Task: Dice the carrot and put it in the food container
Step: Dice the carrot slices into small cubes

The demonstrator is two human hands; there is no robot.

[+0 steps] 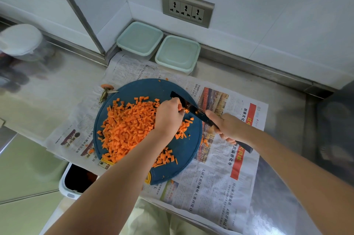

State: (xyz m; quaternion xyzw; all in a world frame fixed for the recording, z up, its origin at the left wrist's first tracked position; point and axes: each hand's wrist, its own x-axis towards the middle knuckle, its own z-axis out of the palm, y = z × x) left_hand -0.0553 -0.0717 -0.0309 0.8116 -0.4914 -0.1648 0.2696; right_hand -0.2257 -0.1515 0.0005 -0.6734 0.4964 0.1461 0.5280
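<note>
Your 2 forearms reach out from the bottom of the view, over a newspaper (220, 177) spread on the steel counter (277, 196). Your right hand (229, 127) is wrapped round the handle of a dark knife (191, 109), with the blade angled across the far side of a round blue cutting board (145, 89). Your left hand (168, 118) sits against the flat of the blade, fingers curled down over an orange bit. I cannot tell whether it pinches that bit or only pins it.

Nearly all the diced carrot (126, 125) lies heaped on the left and middle of the board, with strays near the edges and a few on the paper. 2 pale green containers (139, 38) stand touching each other at the wall, just beyond the board, and both look lidded.

Judged from this, the dice are light, firm and a little damp. They will not crush, but they roll and scatter, and single cubes slip out of a pinch. Take them in bulk: scoop with cupped hands, or slide the blade's flat under a pile with your left palm as a stop. Lifting the board and sweeping them off is likely cleaner still. A lid needs to come off first, and the loaded board will tip its heap toward the low side.
</note>
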